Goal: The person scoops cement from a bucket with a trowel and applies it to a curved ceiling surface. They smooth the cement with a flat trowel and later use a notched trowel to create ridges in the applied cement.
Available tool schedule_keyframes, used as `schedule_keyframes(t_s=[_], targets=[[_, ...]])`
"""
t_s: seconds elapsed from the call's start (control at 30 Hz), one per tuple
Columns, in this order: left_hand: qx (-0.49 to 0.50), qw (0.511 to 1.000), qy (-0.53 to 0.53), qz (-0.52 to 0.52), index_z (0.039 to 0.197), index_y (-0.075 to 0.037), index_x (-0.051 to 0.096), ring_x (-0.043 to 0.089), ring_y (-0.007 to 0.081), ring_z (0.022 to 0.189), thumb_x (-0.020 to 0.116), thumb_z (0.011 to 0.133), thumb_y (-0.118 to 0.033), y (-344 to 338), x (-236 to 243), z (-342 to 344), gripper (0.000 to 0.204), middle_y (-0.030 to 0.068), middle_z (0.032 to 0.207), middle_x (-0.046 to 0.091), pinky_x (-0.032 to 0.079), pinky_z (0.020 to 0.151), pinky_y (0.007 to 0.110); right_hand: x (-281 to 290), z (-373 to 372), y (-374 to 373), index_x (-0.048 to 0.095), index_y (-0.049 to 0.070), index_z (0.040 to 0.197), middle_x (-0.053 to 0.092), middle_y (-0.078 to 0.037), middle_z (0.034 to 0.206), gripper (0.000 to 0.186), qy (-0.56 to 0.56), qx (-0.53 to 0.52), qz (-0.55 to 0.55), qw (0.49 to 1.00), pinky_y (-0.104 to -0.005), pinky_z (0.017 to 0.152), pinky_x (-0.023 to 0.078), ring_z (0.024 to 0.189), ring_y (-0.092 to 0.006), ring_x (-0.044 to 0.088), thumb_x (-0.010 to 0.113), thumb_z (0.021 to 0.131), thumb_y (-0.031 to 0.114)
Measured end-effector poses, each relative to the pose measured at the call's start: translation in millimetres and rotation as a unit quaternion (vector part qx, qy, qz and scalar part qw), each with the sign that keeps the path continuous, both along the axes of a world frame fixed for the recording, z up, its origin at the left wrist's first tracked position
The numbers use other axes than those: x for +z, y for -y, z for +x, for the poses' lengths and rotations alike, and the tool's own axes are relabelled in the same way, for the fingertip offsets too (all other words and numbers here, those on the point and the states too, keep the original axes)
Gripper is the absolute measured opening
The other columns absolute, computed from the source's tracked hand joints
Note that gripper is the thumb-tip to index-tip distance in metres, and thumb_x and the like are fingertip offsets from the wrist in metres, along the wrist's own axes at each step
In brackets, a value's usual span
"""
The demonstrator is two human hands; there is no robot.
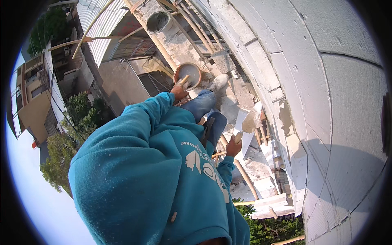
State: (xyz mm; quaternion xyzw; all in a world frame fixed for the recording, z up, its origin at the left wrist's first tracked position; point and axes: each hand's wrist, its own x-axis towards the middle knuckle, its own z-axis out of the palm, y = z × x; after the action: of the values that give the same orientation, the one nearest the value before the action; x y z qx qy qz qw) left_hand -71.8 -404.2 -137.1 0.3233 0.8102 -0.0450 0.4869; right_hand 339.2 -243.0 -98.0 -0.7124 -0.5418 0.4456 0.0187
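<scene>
My left hand (179,91) is closed around a pale wooden handle (184,79) held over a round, orange-rimmed pail (199,72) of grey wet mix; whatever is at the handle's end is unclear. My right hand (233,145) grips a trowel (249,122) with a broad, mortar-smeared blade, low at my right side above pale boards and debris. My teal sleeves lead to both hands, and my jeans and a dusty shoe (219,82) show beyond them.
A bamboo and plank scaffold (171,43) carries a second bucket (159,22). A pale block wall (310,102) runs close along my right. To the left, past the scaffold's edge, lie metal roofs (87,28), houses (32,94), wires and trees (73,106) below.
</scene>
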Motion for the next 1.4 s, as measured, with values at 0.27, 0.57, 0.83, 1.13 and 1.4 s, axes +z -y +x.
schedule_keyframes(t_s=[0.27,0.57,0.83,1.13,1.4], targets=[[0.286,0.954,0.071,-0.054,0.11,-0.01,0.067,0.062,0.0378,0.097,0.055,0.088,-0.036,36,-42,80,0.036,0.0202,0.101,0.067,0.048,0.085,0.047,32,-13,-66,0.055,0.0,0.098,0.054,-0.006,0.063,0.028,0.056,0.07,-0.19,0.978,-0.0298,0.036,0.039,0.041,-0.0133,0.049,0.069,0.085,0.02],[0.312,0.946,0.083,-0.008,0.117,-0.001,0.062,0.06,0.0387,0.107,0.055,0.091,-0.034,81,11,143,0.043,0.0213,0.116,0.064,0.048,0.092,0.043,12,23,-111,0.061,-0.006,0.106,0.066,-0.02,0.09,0.043,0.034,0.257,-0.12,0.958,-0.043,0.069,0.051,0.08,-0.0324,0.065,0.072,0.08,0.026],[0.365,0.925,0.101,0.024,0.118,0.001,0.061,0.061,0.0376,0.104,0.054,0.091,-0.032,144,51,186,0.043,0.0208,0.113,0.065,0.049,0.091,0.042,83,-46,-138,0.06,-0.006,0.103,0.066,-0.022,0.091,0.045,0.11,0.345,-0.08,0.929,-0.0446,0.077,0.051,0.086,-0.0377,0.065,0.072,0.079,0.031],[0.522,0.851,0.003,0.058,0.12,0.001,0.062,0.062,0.032,0.107,0.057,0.089,-0.032,130,106,121,0.045,0.0181,0.116,0.066,0.049,0.093,0.038,32,-10,-139,0.065,-0.004,0.1,0.067,-0.023,0.09,0.044,0.114,0.41,0.027,0.905,-0.0458,0.077,0.052,0.085,-0.0389,0.066,0.074,0.077,0.033],[0.362,0.925,-0.108,0.035,0.114,-0.002,0.063,0.061,0.0386,0.104,0.055,0.088,-0.033,125,107,-23,0.041,0.0229,0.109,0.065,0.048,0.088,0.045,47,-74,-128,0.062,0.0,0.105,0.067,-0.026,0.095,0.045,0.114,0.4,0.094,0.905,-0.0507,0.078,0.05,0.089,-0.0447,0.064,0.073,0.077,0.034]])
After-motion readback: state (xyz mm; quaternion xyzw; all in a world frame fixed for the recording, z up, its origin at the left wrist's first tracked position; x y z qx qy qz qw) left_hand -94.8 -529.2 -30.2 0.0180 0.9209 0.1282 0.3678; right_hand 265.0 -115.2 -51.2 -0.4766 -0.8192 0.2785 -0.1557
